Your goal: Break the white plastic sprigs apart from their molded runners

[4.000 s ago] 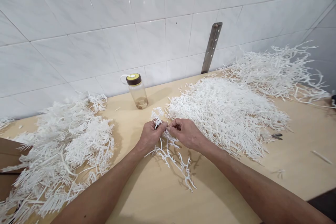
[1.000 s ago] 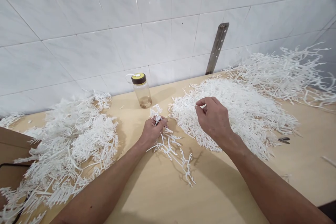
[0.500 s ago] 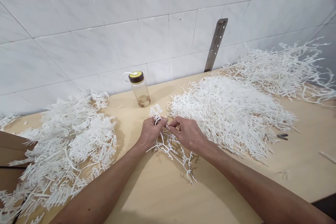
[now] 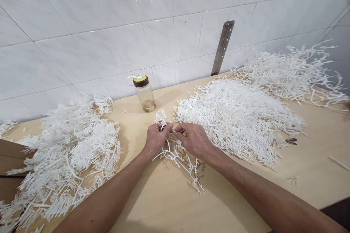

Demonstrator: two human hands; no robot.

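Observation:
A white, plastic-looking branched stem (image 4: 188, 169) with small forked twigs hangs from my left hand (image 4: 155, 140), its lower end just over the tabletop. The left thumb and fingers are closed on it, and a frilly white tip sticks up above them. Close beside, my right hand (image 4: 194, 138) pinches thumb and forefinger together at a thin white bit next to the left fingertips. Whether that bit is a twig of the same stem or a separate piece is too small to tell.
Heaps of white branched pieces lie on the left (image 4: 90, 145) and on the right (image 4: 235, 113), with longer white stems (image 4: 290, 74) behind. A bottle with a yellow-topped lid (image 4: 146, 96) stands near the tiled wall. Dark metal tips (image 4: 291, 141) poke from the right heap.
Both hands keep nearly the same pinching pose around the white stem. The whole view has shifted slightly; nothing is visibly let go.

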